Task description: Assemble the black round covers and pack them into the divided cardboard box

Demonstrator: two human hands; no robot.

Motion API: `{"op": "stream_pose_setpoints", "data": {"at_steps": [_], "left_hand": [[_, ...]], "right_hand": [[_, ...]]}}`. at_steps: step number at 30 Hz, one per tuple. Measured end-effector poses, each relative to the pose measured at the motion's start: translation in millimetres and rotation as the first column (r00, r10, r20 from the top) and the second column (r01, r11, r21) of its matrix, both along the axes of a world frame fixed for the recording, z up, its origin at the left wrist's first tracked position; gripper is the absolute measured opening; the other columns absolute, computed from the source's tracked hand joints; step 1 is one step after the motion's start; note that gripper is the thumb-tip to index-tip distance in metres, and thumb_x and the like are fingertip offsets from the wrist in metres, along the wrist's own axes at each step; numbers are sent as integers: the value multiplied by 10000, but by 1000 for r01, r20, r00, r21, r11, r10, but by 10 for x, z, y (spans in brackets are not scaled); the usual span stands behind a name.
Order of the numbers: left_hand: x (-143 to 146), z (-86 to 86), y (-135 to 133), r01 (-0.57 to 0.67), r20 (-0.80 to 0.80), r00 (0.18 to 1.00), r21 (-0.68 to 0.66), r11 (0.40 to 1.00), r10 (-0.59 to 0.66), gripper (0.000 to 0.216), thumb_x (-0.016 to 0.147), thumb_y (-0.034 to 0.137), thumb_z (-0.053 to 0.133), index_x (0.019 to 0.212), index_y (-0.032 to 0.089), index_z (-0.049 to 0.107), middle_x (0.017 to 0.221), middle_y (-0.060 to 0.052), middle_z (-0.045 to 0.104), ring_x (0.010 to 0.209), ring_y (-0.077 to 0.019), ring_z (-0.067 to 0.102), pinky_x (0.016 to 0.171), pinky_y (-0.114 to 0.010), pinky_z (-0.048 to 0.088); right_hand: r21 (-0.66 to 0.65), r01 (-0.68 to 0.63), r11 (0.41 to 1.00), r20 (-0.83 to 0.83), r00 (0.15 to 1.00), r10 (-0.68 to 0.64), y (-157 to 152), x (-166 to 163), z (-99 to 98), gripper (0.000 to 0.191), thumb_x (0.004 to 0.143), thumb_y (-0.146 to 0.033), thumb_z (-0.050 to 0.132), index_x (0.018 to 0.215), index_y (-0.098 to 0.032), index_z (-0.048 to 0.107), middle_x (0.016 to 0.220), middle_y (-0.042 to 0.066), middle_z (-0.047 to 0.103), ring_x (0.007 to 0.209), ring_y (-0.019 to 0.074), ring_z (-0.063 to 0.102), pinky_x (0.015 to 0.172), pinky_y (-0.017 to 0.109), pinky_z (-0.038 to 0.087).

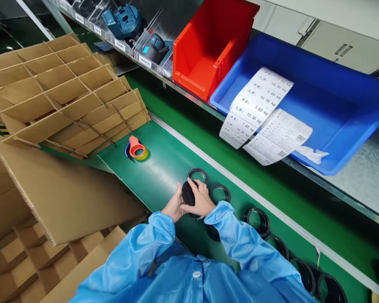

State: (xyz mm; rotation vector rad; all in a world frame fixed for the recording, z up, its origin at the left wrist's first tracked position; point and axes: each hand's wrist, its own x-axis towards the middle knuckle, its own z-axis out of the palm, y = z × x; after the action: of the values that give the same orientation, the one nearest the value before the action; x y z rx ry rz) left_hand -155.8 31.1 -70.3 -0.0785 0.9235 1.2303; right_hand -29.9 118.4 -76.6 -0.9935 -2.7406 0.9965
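Between my two hands is a round black disc-shaped part [188, 193], tilted up over the green table. My left hand [176, 205] grips its lower left edge. My right hand [201, 198] has its fingers curled over the top and right side of the same part. Just behind my hands lies a black ring [198, 174]. Another black ring [220, 193] lies to the right of my right hand. Below my hands, more black round parts show partly, covered by my fingers and sleeve.
Several black rings [257, 222] line the bench [164, 155] to the right. A tape dispenser [138, 149] lies at left. Cardboard dividers [66, 92] and an open carton [60, 189] stand left. Above are a red bin [205, 54], a blue tray [318, 84] and label strips [255, 105].
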Motion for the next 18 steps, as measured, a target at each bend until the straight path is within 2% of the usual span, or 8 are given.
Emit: {"op": "stream_pose_setpoints", "data": {"at_steps": [2, 4, 6, 8, 11, 15, 17, 18], "left_hand": [[-145, -112, 55, -90, -197, 978, -121, 989, 65, 664, 869, 667, 534, 1391, 257, 513, 1296, -114, 634, 1137, -264, 620, 881, -335, 509], [-294, -220, 50, -161, -318, 945, -237, 958, 80, 536, 883, 565, 600, 1274, 198, 602, 1281, -138, 635, 1103, -243, 626, 839, -299, 508], [-430, -308, -11, -183, -326, 943, -314, 932, 75, 398, 884, 462, 641, 1129, 149, 661, 1228, -158, 659, 1055, -233, 645, 822, -291, 514], [-528, -366, -107, -192, -318, 945, -353, 916, 75, 282, 878, 381, 657, 1046, 155, 677, 1159, -141, 689, 1002, -214, 669, 806, -283, 528], [-594, -413, -264, -198, -328, 943, -409, 891, 59, 165, 862, 276, 641, 993, 183, 680, 1121, -105, 711, 989, -183, 689, 787, -249, 551], [-628, -496, -390, -179, -323, 946, -519, 836, 3, 266, 812, 240, 569, 1058, 209, 666, 1189, -84, 706, 1187, -203, 627, 837, -250, 576], [-642, -536, -340, -170, -342, 938, -579, 798, -48, 428, 775, 277, 545, 1194, 253, 630, 1190, -61, 714, 1280, -223, 559, 836, -279, 596], [-633, -536, -277, -157, -366, 926, -596, 787, -93, 491, 773, 306, 530, 1259, 313, 596, 1179, -29, 722, 1306, -227, 535, 821, -302, 609]], "right_hand": [[120, 126, 985, 53, 990, -133, 221, -135, -110, 1185, 645, -654, 774, 1583, -253, 172, 1530, 213, 249, 1346, 433, 310, 1085, 587, 294], [209, 162, 964, 111, 976, -188, 406, -244, -256, 1196, 611, -657, 802, 1571, -226, 234, 1547, 234, 231, 1357, 465, 280, 1099, 609, 243], [246, 134, 960, 156, 972, -176, 529, -329, -390, 1208, 598, -672, 808, 1566, -207, 257, 1561, 248, 228, 1368, 476, 270, 1115, 626, 191], [257, 111, 960, 175, 972, -160, 596, -406, -453, 1194, 627, -695, 778, 1569, -192, 246, 1581, 255, 206, 1394, 482, 245, 1128, 650, 128], [257, 102, 961, 151, 978, -145, 640, -522, -367, 1033, 779, -683, 656, 1571, -170, 236, 1622, 231, 130, 1463, 462, 133, 1145, 665, 31], [303, 149, 941, -15, 988, -152, 641, -660, -204, 835, 924, -596, 518, 1576, -193, 186, 1651, 144, 73, 1520, 332, 28, 1199, 592, 24], [305, 116, 945, -33, 993, -111, 630, -719, -256, 735, 967, -548, 472, 1559, -190, 223, 1644, 123, 145, 1525, 261, 72, 1224, 537, 58], [295, 98, 950, -24, 995, -95, 627, -743, -309, 701, 976, -543, 460, 1545, -191, 252, 1638, 119, 178, 1523, 242, 99, 1228, 526, 72]]}}
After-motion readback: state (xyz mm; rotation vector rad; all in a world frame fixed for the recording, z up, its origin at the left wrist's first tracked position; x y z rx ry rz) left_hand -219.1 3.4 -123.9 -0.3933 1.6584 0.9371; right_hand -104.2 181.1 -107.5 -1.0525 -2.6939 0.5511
